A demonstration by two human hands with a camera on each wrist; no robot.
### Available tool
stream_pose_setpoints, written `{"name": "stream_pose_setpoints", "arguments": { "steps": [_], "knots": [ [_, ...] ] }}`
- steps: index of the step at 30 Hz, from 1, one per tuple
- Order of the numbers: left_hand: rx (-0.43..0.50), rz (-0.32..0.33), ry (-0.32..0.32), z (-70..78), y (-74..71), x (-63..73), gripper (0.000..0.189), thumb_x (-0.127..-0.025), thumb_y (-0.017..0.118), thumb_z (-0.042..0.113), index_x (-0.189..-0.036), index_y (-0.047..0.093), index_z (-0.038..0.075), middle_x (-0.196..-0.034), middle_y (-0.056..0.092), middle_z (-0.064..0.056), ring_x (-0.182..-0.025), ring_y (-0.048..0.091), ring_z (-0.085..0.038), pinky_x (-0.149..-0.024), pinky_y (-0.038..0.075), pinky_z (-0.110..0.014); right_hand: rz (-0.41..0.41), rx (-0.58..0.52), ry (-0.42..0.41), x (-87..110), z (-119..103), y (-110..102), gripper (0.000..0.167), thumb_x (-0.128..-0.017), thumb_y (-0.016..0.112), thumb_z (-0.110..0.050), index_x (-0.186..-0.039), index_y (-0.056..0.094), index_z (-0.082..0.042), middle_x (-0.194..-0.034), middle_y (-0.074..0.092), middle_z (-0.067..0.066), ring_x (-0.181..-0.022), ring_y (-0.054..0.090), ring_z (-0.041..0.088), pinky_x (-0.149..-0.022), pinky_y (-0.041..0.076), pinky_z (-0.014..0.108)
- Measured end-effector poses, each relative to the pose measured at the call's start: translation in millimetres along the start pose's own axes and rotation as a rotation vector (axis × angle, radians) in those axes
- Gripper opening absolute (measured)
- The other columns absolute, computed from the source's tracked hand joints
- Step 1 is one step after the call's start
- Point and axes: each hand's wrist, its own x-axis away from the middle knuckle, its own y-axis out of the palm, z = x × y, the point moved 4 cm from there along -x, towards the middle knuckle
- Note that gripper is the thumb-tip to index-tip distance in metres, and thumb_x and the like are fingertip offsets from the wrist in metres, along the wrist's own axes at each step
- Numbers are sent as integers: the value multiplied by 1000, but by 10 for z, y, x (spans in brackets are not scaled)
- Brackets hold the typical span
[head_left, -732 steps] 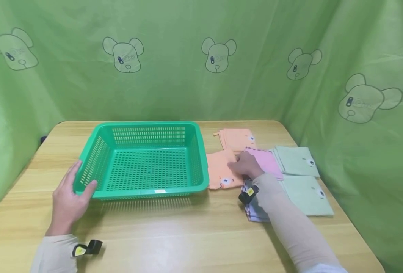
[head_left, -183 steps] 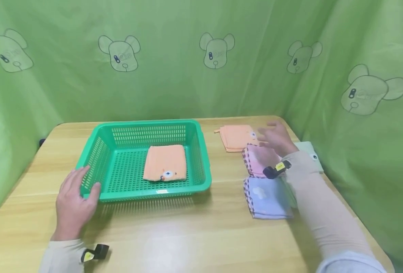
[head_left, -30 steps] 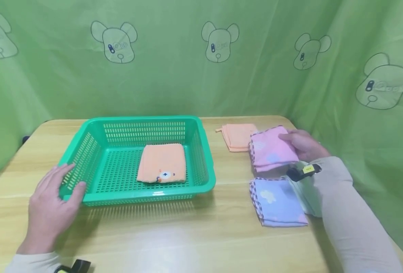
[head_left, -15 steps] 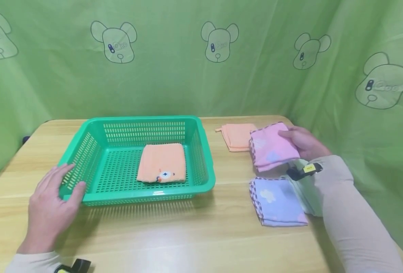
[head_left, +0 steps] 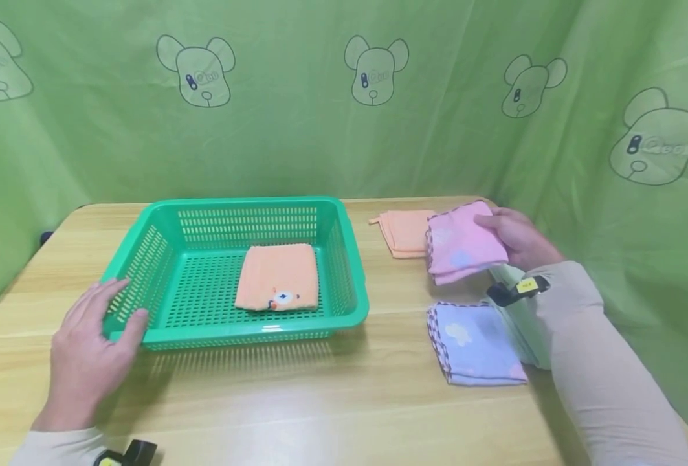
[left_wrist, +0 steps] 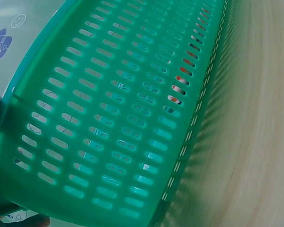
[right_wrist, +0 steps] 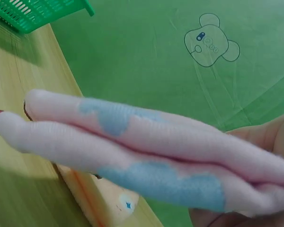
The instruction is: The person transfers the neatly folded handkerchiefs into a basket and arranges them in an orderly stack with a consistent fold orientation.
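Note:
My right hand (head_left: 521, 239) pinches the right side of a folded pink towel (head_left: 465, 241), thumb on top. The towel is raised off the table; its folded edge with blue patches fills much of the right wrist view. Behind it lies a folded orange towel (head_left: 404, 233), partly covered in the head view. My left hand (head_left: 90, 349) rests at the near left corner of the green basket (head_left: 250, 333), fingers along its rim. Inside the basket sits another folded orange towel (head_left: 277, 275) with a bear face. In the left wrist view the basket's slotted wall (left_wrist: 104, 109) dominates.
On the table (head_left: 320, 408), a folded blue towel (head_left: 476, 343) with a checked edge lies nearer me than the pink one. Pale green towels (head_left: 530, 336) lie partly hidden under my right forearm. A green curtain (head_left: 297, 129) hangs around the table.
A folded orange towel that lay beside the basket is now inside it. The pink towel has left the table in my right hand and has lately risen slightly. My left hand stays at the basket.

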Motion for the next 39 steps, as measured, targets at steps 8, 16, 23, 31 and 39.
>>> {"name": "stream_pose_setpoints", "arguments": {
  "steps": [8, 16, 23, 31, 39],
  "knots": [
    [-4, -3, 2, -4, 0, -5, 49, -91, 59, 22, -135, 51, -1, -139, 46, -30, -133, 35, -48, -111, 19, -63, -27, 55, -30, 34, -65, 100, 71, -100, 52, -18, -154, 9, -5, -94, 67, 1, -76, 66, 12, -69, 57, 25],
    [-7, -5, -2, -9, 2, 2, 49, -92, 59, 22, -134, 52, -1, -138, 46, -30, -133, 35, -48, -111, 20, -62, -18, 64, -41, 58, -127, 152, 69, -100, 53, -19, -152, 11, 0, -94, 68, 1, -78, 67, 12, -72, 57, 24],
    [-10, -14, -12, -7, 0, -5, 50, -92, 58, 23, -135, 50, -1, -140, 45, -30, -134, 33, -48, -111, 19, -62, -20, 57, -46, 58, -166, 199, 68, -100, 53, -20, -152, 14, 0, -95, 68, 2, -79, 67, 12, -72, 57, 25],
    [-9, -10, -14, -1, -6, -3, 49, -92, 58, 23, -135, 51, -1, -139, 46, -30, -134, 34, -48, -111, 20, -62, -22, 35, -60, 82, -213, 244, 65, -99, 55, -20, -150, 18, -2, -97, 68, 3, -79, 67, 13, -72, 57, 25],
    [-5, -5, -5, 6, -4, -1, 49, -92, 59, 22, -134, 51, -1, -139, 46, -30, -134, 34, -48, -111, 20, -62, -28, 4, -35, 104, -250, 280, 67, -99, 56, -20, -151, 18, -4, -100, 68, 4, -83, 68, 15, -75, 57, 26]
  ]
}}
